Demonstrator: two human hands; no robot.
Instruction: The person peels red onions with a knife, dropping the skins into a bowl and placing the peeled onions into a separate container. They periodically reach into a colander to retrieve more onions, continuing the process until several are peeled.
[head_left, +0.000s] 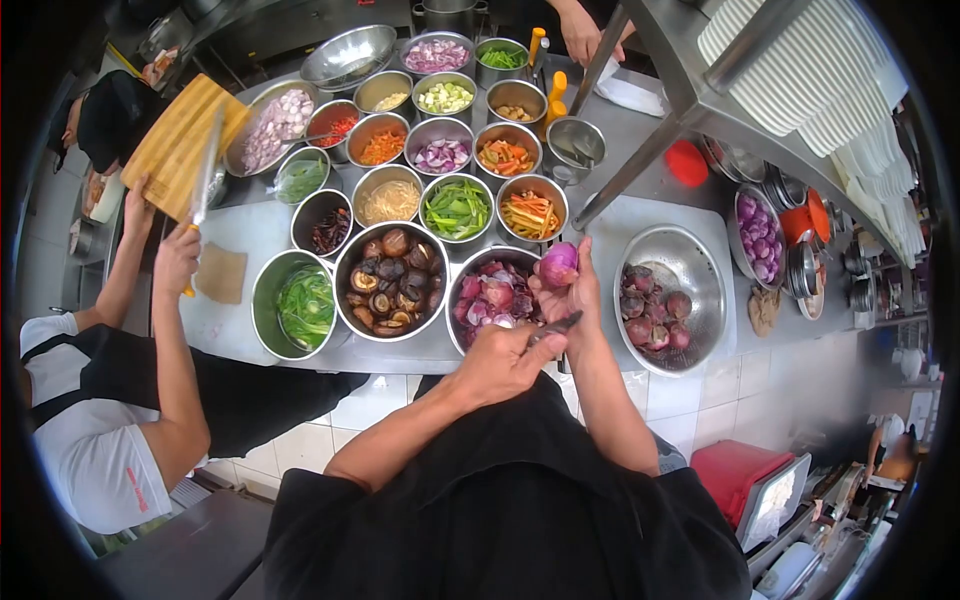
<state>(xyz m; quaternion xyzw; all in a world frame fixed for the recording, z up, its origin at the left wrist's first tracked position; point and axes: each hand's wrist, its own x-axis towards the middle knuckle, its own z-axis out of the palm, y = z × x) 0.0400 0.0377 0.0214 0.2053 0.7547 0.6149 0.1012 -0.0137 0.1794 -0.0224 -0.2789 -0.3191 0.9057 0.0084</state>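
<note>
My right hand is palm up and holds a peeled red onion between palm and fingers. In my left hand is a small dark knife, whose tip points toward my right palm; the rest of it is mostly hidden by the fingers. Both hands are over the right edge of a steel pot filled with peeled onions and loose skins. On the right, a steel colander contains several unpeeled red onions.
A pot of mushrooms and one of green leaves stand to the left, with many vegetable pots behind. A co-worker on the left holds a cutting board and a knife. A metal shelf post rises at the right.
</note>
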